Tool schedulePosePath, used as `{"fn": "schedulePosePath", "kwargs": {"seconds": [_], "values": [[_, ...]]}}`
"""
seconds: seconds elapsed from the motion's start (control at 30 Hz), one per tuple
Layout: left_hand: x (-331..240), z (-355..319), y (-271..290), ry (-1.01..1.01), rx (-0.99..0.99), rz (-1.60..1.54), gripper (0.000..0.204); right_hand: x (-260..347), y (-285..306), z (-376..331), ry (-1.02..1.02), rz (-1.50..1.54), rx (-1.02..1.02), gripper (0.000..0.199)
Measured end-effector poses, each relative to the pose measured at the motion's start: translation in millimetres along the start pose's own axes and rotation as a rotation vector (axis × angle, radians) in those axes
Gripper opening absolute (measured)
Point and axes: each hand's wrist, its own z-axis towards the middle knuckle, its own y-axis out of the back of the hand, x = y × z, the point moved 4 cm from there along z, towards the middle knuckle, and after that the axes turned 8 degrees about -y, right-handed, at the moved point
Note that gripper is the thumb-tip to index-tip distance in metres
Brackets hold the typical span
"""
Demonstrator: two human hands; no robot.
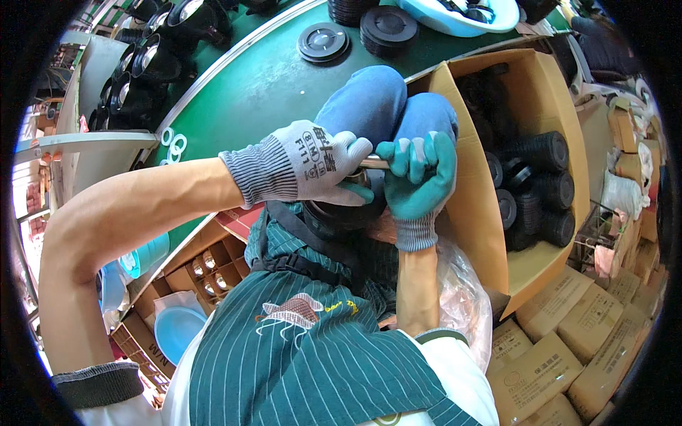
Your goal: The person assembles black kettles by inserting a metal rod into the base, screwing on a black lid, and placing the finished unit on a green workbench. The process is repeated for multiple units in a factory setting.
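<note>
Green tabletop (256, 99) bends past the person's blue knees (366, 103). Up close, both gloved hands hold a short shiny bar (374, 162). The left hand (312, 167) curls its fingers around the 9 o'clock end; the right hand (419, 174) grips the 3 o'clock end. Just below it, toward 6 o'clock, is a round black thing (337, 216). At 3 o'clock stands a big open box (469, 192) with black parts (541, 157) inside. Farther off, at 12 o'clock, lie flat black discs (323, 42).

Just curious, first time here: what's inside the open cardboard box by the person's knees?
The cardboard box holds stacked round black pieces, many on their sides. What lies beneath is covered; the shadowed far end is unclear.
</note>
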Motion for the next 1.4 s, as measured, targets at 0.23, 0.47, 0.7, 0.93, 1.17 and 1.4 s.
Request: {"fn": "schedulePosePath", "kwargs": {"seconds": [0.23,0.47,0.7,0.93,1.17,1.4], "values": [[21.0,0.3,-8.8,-0.186,-0.105,-0.059,0.077,-3.6,-7.8,-5.4,0.085,-0.093,-0.005,0.044],[35.5,3.9,-10.9,-0.350,-0.152,-0.119,0.078,-4.4,-13.1,-13.1,0.182,-0.204,-0.090,0.041],[38.3,11.7,-15.7,-0.376,-0.085,-0.036,0.078,-3.7,-22.2,-21.1,0.248,-0.255,-0.094,0.040],[38.7,19.3,-10.9,-0.402,-0.094,-0.022,0.072,3.2,-16.3,-28.1,0.272,-0.293,-0.050,0.039],[23.4,12.1,26.5,-0.054,-0.146,-0.197,0.055,18.2,26.9,-16.5,0.098,-0.703,-0.267,0.033],[129.4,-76.9,-16.4,0.588,-0.778,-0.652,0.039,-5.3,-26.2,-71.6,0.009,-2.060,-0.001,0.108]]}}
